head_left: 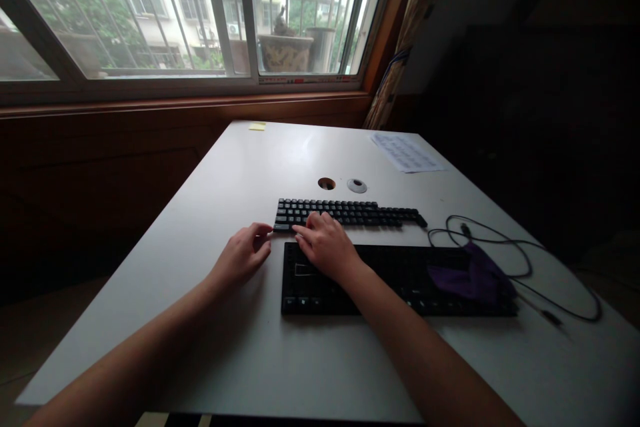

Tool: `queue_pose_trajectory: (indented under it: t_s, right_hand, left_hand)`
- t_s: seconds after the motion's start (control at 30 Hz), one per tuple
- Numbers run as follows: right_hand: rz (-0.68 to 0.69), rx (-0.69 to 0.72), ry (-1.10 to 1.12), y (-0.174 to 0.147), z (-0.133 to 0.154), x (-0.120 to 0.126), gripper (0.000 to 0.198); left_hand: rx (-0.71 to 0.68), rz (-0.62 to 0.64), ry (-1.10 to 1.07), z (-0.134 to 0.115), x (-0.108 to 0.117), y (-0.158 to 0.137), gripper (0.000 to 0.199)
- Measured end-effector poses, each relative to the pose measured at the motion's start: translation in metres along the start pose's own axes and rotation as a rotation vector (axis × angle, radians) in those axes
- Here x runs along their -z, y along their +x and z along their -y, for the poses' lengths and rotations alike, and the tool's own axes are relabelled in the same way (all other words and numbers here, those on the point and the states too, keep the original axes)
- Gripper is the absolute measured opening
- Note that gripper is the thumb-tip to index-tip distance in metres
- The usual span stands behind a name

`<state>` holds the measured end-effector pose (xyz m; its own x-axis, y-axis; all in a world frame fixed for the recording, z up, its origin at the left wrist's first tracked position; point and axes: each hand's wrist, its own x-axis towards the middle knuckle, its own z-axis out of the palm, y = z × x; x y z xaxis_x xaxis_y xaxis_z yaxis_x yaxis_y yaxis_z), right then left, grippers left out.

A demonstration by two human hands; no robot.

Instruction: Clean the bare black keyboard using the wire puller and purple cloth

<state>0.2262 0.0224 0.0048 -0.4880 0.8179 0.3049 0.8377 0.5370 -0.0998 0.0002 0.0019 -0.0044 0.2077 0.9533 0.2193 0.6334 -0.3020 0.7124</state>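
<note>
Fingers parted, the left hand point(243, 255) flanks rows of small black plastic keycaps point(355, 212); whether the right hand point(327, 247) pinches one is unclear. Light nudges should keep rows straight.

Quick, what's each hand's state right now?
Left hand: partly open, nothing visibly held, beside the keycaps.
Right hand: fingers bent over the keycaps; whether it holds one cannot be told.

No text can be read. Printed lines are seen on the paper point(407, 152), too blurred to be made out. Pale marks are borne by the keycaps point(360, 213) and keyboard point(400, 263), too small to be read. Red and dark print is carried by the window strip point(310, 81), likewise illegible.
</note>
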Motion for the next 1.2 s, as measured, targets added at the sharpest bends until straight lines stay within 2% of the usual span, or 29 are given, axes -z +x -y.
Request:
queue_pose_trajectory:
  t_s: [0.33, 0.67, 0.9, 1.2]
  right_hand:
    - [-0.006, 0.016, -0.033, 0.0, 0.003, 0.001, 0.032]
    - [-0.101, -0.03, 0.033, -0.004, -0.012, 0.011, 0.027]
    - [-0.022, -0.018, 0.022, -0.008, -0.014, 0.015, 0.024]
    - [0.013, -0.024, 0.044, -0.005, -0.011, 0.006, 0.027]
  left_hand:
    - [0.013, 0.007, -0.024, 0.0, 0.0, 0.0, 0.025]
    - [0.018, 0.005, -0.031, 0.001, 0.002, -0.001, 0.025]
    - [0.02, 0.008, -0.038, 0.0, 0.003, 0.0, 0.025]
    - [-0.002, 0.001, -0.043, -0.004, 0.003, 0.0, 0.023]
